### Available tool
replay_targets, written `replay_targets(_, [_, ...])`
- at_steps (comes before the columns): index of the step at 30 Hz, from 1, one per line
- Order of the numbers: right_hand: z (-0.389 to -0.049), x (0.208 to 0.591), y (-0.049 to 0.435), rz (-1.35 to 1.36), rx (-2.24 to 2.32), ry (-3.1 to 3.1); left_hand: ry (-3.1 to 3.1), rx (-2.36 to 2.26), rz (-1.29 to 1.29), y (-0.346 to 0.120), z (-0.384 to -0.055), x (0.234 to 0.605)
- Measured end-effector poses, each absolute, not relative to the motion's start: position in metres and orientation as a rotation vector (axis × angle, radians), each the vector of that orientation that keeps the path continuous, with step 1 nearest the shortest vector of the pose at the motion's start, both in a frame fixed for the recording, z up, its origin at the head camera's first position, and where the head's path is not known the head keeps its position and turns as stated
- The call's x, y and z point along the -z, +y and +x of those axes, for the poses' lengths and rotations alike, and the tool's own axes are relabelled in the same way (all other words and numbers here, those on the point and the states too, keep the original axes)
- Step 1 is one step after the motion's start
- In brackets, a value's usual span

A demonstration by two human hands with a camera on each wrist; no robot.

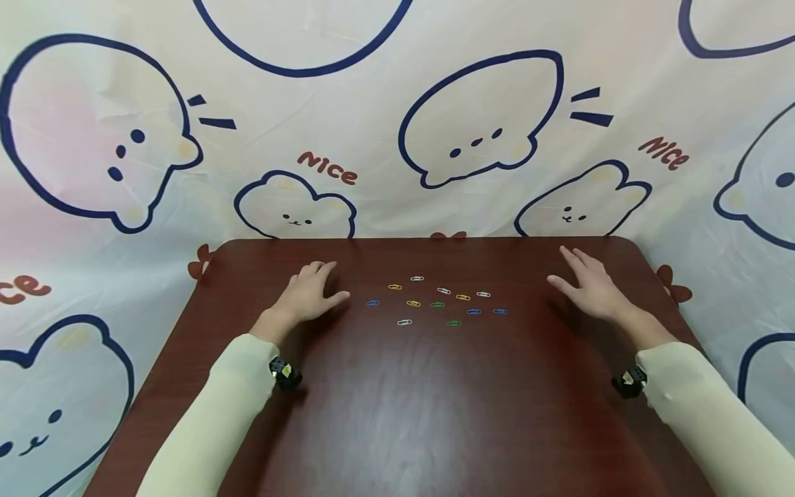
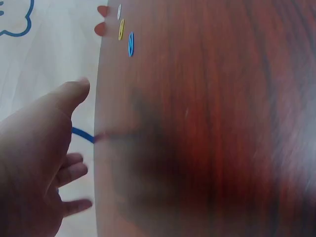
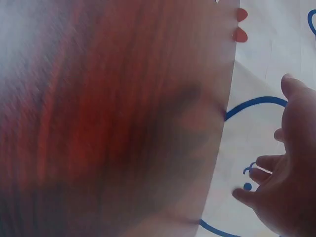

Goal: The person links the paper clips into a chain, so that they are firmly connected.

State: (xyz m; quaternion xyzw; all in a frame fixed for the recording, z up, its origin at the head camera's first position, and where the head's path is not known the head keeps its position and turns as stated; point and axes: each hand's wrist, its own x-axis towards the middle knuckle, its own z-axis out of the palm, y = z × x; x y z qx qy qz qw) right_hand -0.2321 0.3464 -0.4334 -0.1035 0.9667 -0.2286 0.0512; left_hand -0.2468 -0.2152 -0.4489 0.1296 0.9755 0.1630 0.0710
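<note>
Several small paper clips in white, yellow, green and blue lie scattered on the dark brown table (image 1: 397,407) in the head view. My left hand (image 1: 307,293) hovers left of them, fingers relaxed and thumb pointing toward the leftmost blue paper clip (image 1: 373,303). To the right of the group, my right hand (image 1: 590,284) is held with its fingers spread, nearest to another blue paper clip (image 1: 499,311). Neither hand holds anything. In the left wrist view, the blue paper clip (image 2: 131,44) lies beyond the thumb of the left hand (image 2: 39,148). The right wrist view shows the right hand (image 3: 291,163) with bent fingers.
A white cloth (image 1: 373,138) printed with blue-outlined cartoon animals hangs behind and beside the table. Each wrist wears a small black device, one at the left cuff (image 1: 286,373) and one at the right (image 1: 630,382). A green paper clip (image 1: 453,323) lies nearest the front.
</note>
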Motion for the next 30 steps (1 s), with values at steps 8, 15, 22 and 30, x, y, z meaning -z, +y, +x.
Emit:
replay_targets(8, [-0.222,0.45,0.329,-0.271,1.02,2.871,2.811,-0.912,0.358,-0.195,-0.24,0.456])
replay_targets(15, [-0.217,0.466,0.312,-0.256,1.223,2.807,2.815,-0.937,0.385,-0.18,-0.236,0.466])
replay_targets(22, [-0.214,0.476,0.296,-0.221,1.235,2.788,2.856,-0.861,0.341,-0.172,-0.235,0.472])
replay_targets(30, [-0.215,0.486,0.278,-0.208,1.17,2.786,2.887,-0.836,0.334,-0.166,-0.237,0.475])
